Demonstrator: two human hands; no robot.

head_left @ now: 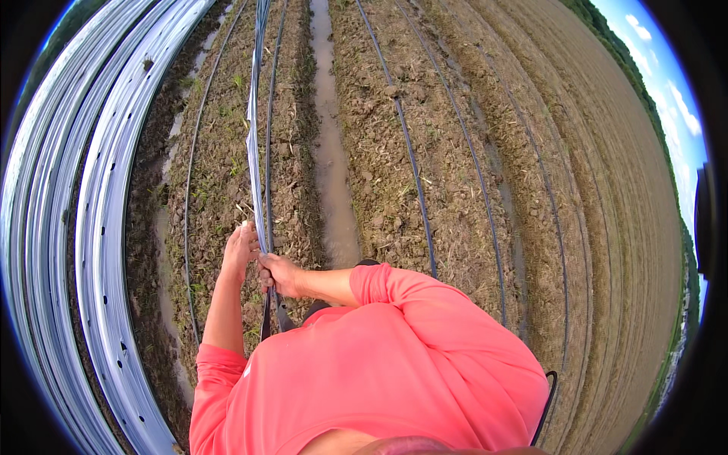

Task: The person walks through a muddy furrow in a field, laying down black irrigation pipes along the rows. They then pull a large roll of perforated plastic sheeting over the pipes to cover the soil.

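Note:
A long strip of silver plastic mulch film (254, 142), gathered into a narrow bundle, runs away from me along the soil bed. My right hand (278, 274) is closed around the near part of this bundle. Below that fist, dark ends of film (281, 315) hang down toward my body. My left hand (242, 245) is raised just left of the bundle, its fingertips at the film's edge. Whether those fingers grip any film cannot be made out. A black drip irrigation line (270, 142) lies close along the bundle's right side.
Beds covered in silver mulch film (105, 227) with planting holes curve along the left. A muddy water furrow (331, 153) lies right of my bed. More drip lines (418, 182) cross the bare soil beds (381, 187) to the right.

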